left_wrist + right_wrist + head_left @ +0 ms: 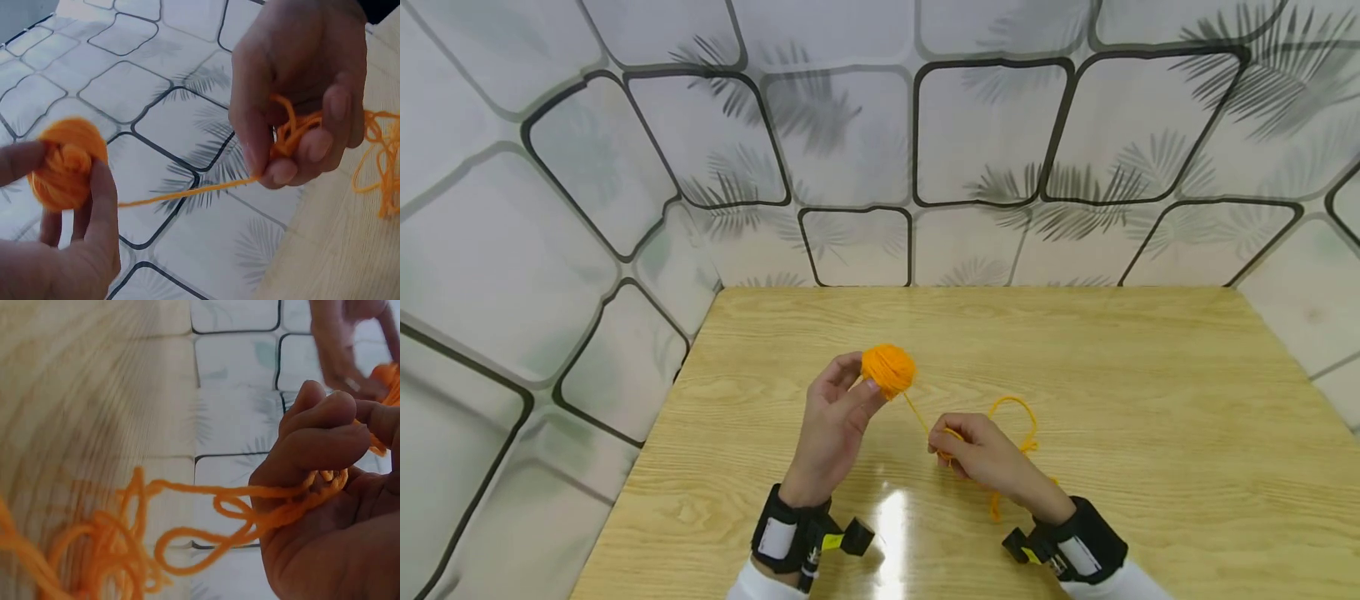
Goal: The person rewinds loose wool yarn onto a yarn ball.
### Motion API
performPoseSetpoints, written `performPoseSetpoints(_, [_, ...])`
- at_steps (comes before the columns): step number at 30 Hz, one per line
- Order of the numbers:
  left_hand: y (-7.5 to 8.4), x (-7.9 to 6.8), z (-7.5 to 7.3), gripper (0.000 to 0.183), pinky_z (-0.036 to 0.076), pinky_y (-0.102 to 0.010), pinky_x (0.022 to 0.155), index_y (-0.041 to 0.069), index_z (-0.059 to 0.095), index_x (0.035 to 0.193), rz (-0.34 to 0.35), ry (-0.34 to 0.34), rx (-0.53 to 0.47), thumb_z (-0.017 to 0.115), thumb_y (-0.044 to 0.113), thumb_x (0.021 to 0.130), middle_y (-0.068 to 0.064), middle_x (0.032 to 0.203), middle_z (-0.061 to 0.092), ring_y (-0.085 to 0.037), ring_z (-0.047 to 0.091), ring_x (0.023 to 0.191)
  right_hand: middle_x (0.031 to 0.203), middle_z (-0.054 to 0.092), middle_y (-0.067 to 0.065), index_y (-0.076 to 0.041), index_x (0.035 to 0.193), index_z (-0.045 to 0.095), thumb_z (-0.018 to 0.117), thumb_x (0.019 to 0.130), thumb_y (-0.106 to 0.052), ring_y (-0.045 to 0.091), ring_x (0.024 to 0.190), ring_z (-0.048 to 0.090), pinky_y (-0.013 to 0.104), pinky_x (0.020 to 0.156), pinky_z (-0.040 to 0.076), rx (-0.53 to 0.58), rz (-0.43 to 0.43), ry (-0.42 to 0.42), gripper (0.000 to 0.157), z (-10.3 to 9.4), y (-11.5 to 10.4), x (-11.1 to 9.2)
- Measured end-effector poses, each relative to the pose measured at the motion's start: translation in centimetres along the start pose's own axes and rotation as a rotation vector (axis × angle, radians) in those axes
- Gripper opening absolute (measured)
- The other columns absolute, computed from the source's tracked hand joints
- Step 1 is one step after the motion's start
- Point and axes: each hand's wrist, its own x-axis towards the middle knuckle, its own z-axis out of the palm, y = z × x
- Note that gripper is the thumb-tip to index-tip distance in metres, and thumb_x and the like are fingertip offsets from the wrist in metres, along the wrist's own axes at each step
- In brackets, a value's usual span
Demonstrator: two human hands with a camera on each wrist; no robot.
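Matt yarn ball (889,371), glossy wood-grain tabletop (1150,375)

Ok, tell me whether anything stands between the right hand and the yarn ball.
Nothing visible blocks it: only a straight strand spans the gap from the right hand to the yarn ball in the left hand. The loose yarn lies beyond the right hand.

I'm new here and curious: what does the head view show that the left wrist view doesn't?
Only the head view: the white sleeves and left wrist strap. Only the left wrist view: the palm side of the right hand and the swirl on the yarn ball. Both: the left hand holding that ball, its strand reaching the right hand, the wooden table.
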Motion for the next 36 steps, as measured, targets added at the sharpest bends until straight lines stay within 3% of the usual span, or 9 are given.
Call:
performPoseSetpoints(3, [-0.5, 0.2, -0.2, 0.041, 0.042, -0.043, 0.092, -0.002, 0.046, 0.116, 0.015, 0.101, 0.033, 0.066, 0.01, 0.082, -0.017, 0.118, 0.047, -0.027, 0.055, 0.104, 0.073, 0.054, 0.017, -0.011, 0.087, 0.059, 0.048, 0.095, -0.032, 0.012, 0.044, 0.039, 0.027, 0.039, 0.034, -0.052, -0.03, -0.025, 0.025, 0.8, -0.7, -0.8])
performPoseSetpoints(6, [-1.1, 0.4, -0.4, 0.042, 0.046, -0.042, 0.087, -0.004, 0.048, 0.113, 0.064, 0.142, 0.157, 0.069, 0.008, 0.079, -0.018, 0.114, 0.048, -0.03, 0.056, 0.099, 0.07, 0.056, 0.007, -0.019, 0.085, 0.059, 0.048, 0.095, -0.035, 0.012, 0.044, 0.041, 0.027, 0.039, 0.035, -0.118, -0.061, -0.025, 0.022, 1.1, -1.6, -1.5])
performPoseSetpoints(10, [-1.7, 0.6, -0.4, 0.037, 0.049, -0.039, 0.083, 0.0, 0.052, 0.109, 0.117, 0.137, 0.379, 0.07, 0.007, 0.078, -0.016, 0.112, 0.05, -0.031, 0.054, 0.099, 0.068, 0.054, -0.003, -0.024, 0.084, 0.058, 0.047, 0.095, -0.037, 0.011, 0.044, 0.04, 0.026, 0.039, 0.034, -0.197, -0.115, 0.006, 0.02, 1.2, -3.3, -2.3])
performPoseSetpoints(15, [-1.9, 0.3, -0.3, 0.033, 0.049, -0.037, 0.082, 0.003, 0.054, 0.109, 0.091, 0.094, 0.551, 0.068, 0.005, 0.079, -0.013, 0.113, 0.051, -0.031, 0.053, 0.102, 0.065, 0.05, -0.003, -0.025, 0.085, 0.056, 0.048, 0.095, -0.034, 0.01, 0.044, 0.037, 0.026, 0.04, 0.034, -0.225, -0.182, 0.064, 0.016, 0.9, -5.2, -3.2])
performPoseSetpoints(27, [0.2, -0.8, 1.5, 0.031, 0.048, -0.038, 0.083, -0.003, 0.053, 0.108, 0.021, -0.065, 0.676, 0.062, -0.003, 0.079, -0.017, 0.112, 0.052, -0.034, 0.053, 0.102, 0.074, 0.052, 0.001, -0.017, 0.09, 0.057, 0.047, 0.096, -0.017, 0.013, 0.052, 0.044, 0.029, 0.041, 0.038, -0.123, -0.346, 0.211, 0.012, -1.3, -8.2, -3.9])
performPoseSetpoints(31, [0.0, -0.9, 1.5, 0.031, 0.048, -0.039, 0.083, -0.002, 0.053, 0.108, -0.043, -0.18, 0.674, 0.063, -0.003, 0.079, -0.015, 0.112, 0.053, -0.034, 0.053, 0.102, 0.074, 0.052, 0.004, -0.013, 0.09, 0.057, 0.046, 0.096, -0.016, 0.015, 0.053, 0.044, 0.031, 0.041, 0.038, -0.076, -0.363, 0.279, 0.013, -2.1, -8.9, -3.5])
performPoseSetpoints(36, [-1.4, -1.0, 0.9, 0.031, 0.049, -0.037, 0.082, 0.007, 0.054, 0.109, -0.099, -0.377, 0.666, 0.066, 0.004, 0.08, -0.008, 0.111, 0.055, -0.026, 0.056, 0.1, 0.075, 0.054, 0.01, -0.007, 0.09, 0.057, 0.047, 0.096, -0.022, 0.02, 0.053, 0.045, 0.034, 0.041, 0.037, -0.004, -0.328, 0.354, 0.019, -3.2, -9.3, -2.4])
